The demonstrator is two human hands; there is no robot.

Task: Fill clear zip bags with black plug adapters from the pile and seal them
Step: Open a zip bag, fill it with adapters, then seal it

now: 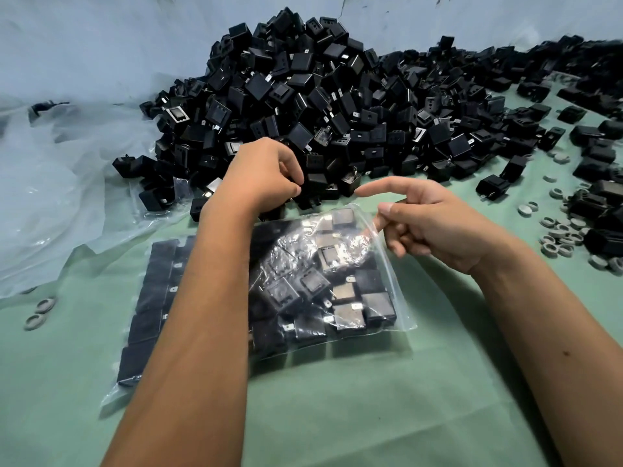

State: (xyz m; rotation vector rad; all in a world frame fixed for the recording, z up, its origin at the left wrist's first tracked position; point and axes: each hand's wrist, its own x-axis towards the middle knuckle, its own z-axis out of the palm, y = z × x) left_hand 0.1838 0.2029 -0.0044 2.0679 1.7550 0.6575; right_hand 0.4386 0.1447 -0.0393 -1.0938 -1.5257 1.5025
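Note:
A big pile of black plug adapters (337, 106) fills the far half of the green table. In front of it lies a clear zip bag (323, 284) packed with adapters, its mouth facing the pile. My left hand (266, 173) is at the pile's near edge with curled fingers, thumb and forefinger pinching what looks like a black adapter. My right hand (428, 224) pinches the bag's right top corner between thumb and curled fingers, the forefinger pointing left. A second filled bag (151, 298) lies to the left, partly hidden under my left forearm.
Crumpled clear plastic sheeting (50, 203) covers the left side. Grey rings (556, 234) and loose adapters (492, 187) lie scattered at the right, and two rings (38, 313) sit at the left. Bare green cloth (337, 416) stretches toward the near edge.

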